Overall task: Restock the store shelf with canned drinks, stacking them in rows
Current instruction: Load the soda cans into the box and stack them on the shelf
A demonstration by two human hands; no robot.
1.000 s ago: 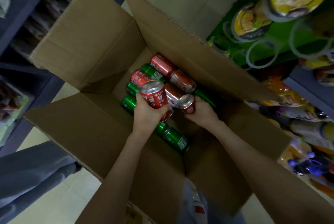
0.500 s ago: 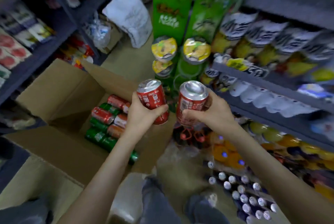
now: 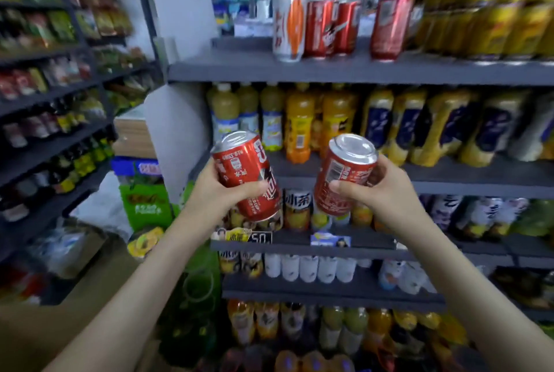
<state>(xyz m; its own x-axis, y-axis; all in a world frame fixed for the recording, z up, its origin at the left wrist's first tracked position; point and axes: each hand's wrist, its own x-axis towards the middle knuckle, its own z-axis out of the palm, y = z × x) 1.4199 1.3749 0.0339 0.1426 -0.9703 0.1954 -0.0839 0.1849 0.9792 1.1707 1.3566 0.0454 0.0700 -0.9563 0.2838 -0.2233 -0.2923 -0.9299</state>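
Left can (image 3: 247, 175) is sitting tilted in the gripping left hand (image 3: 214, 193), right can (image 3: 344, 173) in the gripping right hand (image 3: 382, 191), both below the top shelf (image 3: 359, 71). Judgement: should be righting each before seating beside shelved cans (image 3: 317, 29).

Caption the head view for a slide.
Left hand grips one red can, right hand another red can, facing a grey shelf with upright cans.

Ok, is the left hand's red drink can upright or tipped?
Tipped. The red drink can in the left hand leans, silver top up-left, base down-right. The right hand holds a second red can, also tilted.
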